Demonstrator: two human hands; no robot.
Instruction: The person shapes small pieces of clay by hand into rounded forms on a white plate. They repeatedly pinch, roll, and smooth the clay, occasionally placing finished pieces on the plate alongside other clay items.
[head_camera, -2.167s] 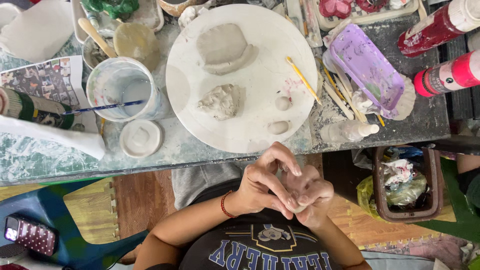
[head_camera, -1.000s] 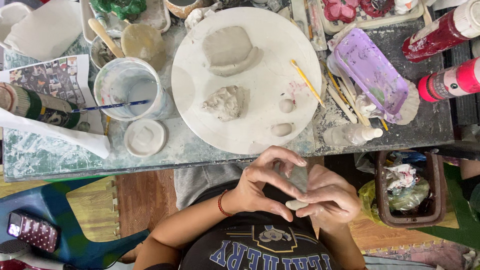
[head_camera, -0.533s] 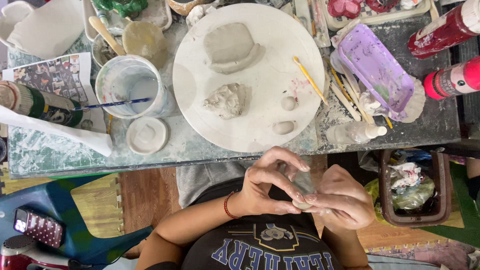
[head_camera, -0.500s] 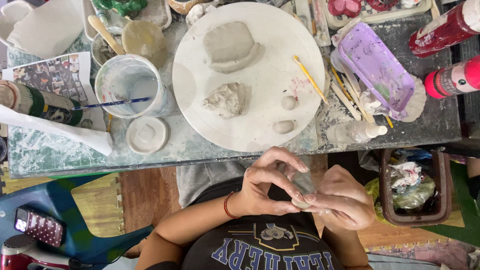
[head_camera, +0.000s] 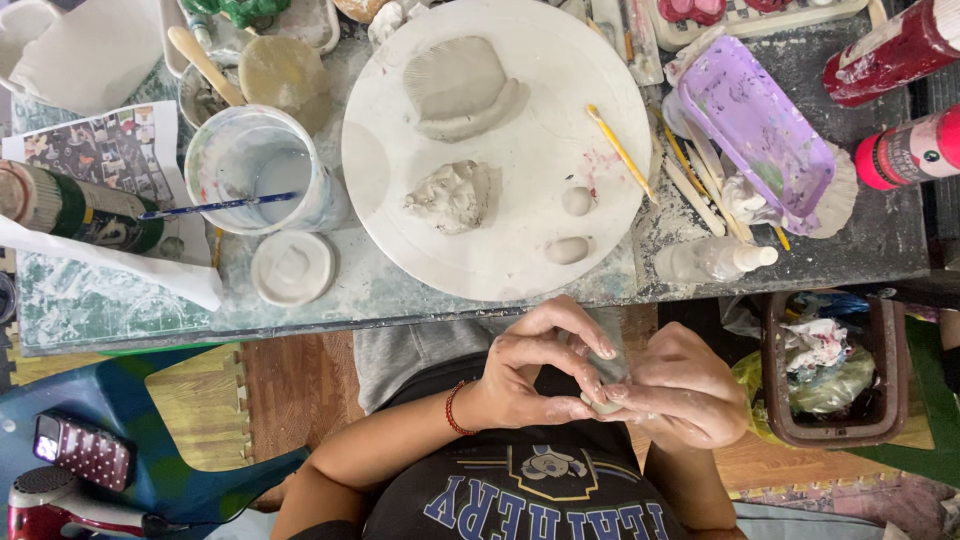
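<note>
Both hands are down at the lap, below the worktop (head_camera: 420, 300) edge: the left hand (head_camera: 535, 375) pinches a small clay piece (head_camera: 603, 405) with its fingertips, and the right hand (head_camera: 685, 385) cups it from the other side. It looks soft, light and easily dented, so gentle fingertip pressure at its edges suits it. More clay lumps (head_camera: 452, 195) sit on the round board (head_camera: 500, 260).

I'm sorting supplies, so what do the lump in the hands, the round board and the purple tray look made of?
Lump: pale grey clay, matte, soft-looking. Round board: unclear, maybe plaster or coated wood, white, clay-smeared. Purple tray: likely plastic, smooth with paint stains.
</note>
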